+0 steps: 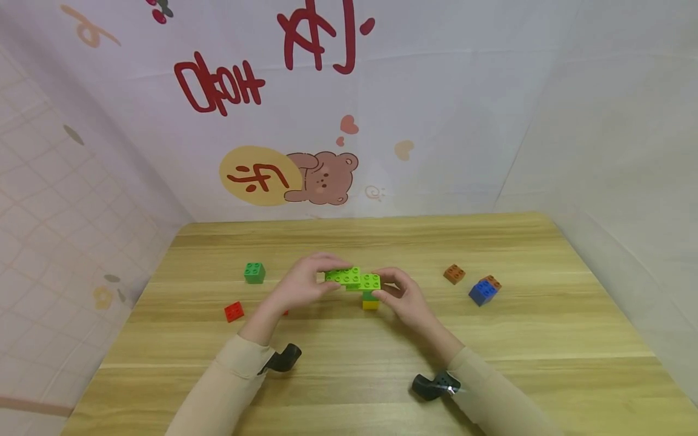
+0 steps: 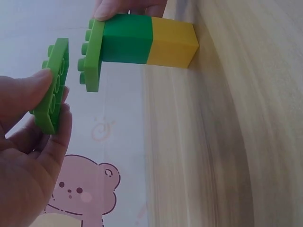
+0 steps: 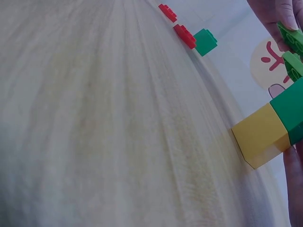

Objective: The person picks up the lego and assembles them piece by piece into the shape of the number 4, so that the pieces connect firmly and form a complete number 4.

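Observation:
Between its thumb and fingers, my left hand (image 1: 303, 282) pinches a flat light green building brick (image 1: 339, 277), studs up. A short tower stands on the wooden table to its right: a yellow brick (image 2: 173, 43) at the bottom, a darker green brick (image 2: 127, 39) above it, and another flat light green brick (image 2: 94, 56) on top, jutting out toward the left. The left wrist view shows a gap between the pinched brick and the tower's top. My right hand (image 1: 408, 301) holds the tower from the right side, thumb in front and fingers around the upper part.
On the left lie a green brick (image 1: 254, 273) and a red brick (image 1: 234, 312); a second red brick (image 3: 185, 36) is mostly behind the left wrist in the head view. To the right are a brown brick (image 1: 454, 274) and a blue brick (image 1: 483, 292) against another brown brick (image 1: 493, 281).

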Motion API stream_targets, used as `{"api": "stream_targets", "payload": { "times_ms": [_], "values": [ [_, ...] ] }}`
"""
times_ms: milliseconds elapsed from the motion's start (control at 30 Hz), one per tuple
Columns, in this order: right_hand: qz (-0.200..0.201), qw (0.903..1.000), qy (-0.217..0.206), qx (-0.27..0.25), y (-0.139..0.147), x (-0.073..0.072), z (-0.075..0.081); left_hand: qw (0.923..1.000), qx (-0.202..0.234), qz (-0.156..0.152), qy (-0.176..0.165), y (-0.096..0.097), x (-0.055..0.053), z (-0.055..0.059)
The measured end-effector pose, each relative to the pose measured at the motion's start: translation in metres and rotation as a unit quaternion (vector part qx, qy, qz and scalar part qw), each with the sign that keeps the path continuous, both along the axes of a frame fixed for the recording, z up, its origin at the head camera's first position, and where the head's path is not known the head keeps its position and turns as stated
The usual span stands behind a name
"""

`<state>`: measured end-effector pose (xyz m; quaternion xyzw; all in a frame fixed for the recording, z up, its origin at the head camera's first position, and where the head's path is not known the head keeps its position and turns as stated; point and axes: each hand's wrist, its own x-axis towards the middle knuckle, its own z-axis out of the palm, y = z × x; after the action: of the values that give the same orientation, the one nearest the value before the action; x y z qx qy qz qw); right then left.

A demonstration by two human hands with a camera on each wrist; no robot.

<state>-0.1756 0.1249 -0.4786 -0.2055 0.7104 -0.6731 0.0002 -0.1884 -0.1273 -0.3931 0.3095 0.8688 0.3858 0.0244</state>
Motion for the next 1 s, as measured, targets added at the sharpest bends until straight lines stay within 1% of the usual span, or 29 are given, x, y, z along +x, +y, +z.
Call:
{"api": "stream_targets", "payload": {
  "times_ms": [167,467,600,767,1000],
  "values": [
    [0.002,1.0000,-0.001,0.002,0.0004,-0.0011,-0.0004,1.0000,-0.007,0.007,0.001,0.0028,-0.0012,-0.0036],
    [0.003,0.9999,0.003,-0.014,0.0009,-0.0033,-0.0066,0.9998,-0.007,0.008,-0.015,0.0059,-0.0012,-0.0074],
    [0.005,0.9998,0.011,-0.018,0.0014,-0.0032,-0.0076,0.9996,-0.010,0.013,-0.023,0.0064,-0.0016,-0.0074],
    [0.008,0.9995,0.025,-0.016,0.0012,-0.0035,-0.0082,0.9995,-0.018,0.014,-0.024,0.0070,-0.0015,-0.0061],
    [0.009,0.9995,0.025,-0.017,0.0013,-0.0019,-0.0069,0.9991,-0.030,0.012,-0.029,0.0096,-0.0014,-0.0031]
  ]
}}
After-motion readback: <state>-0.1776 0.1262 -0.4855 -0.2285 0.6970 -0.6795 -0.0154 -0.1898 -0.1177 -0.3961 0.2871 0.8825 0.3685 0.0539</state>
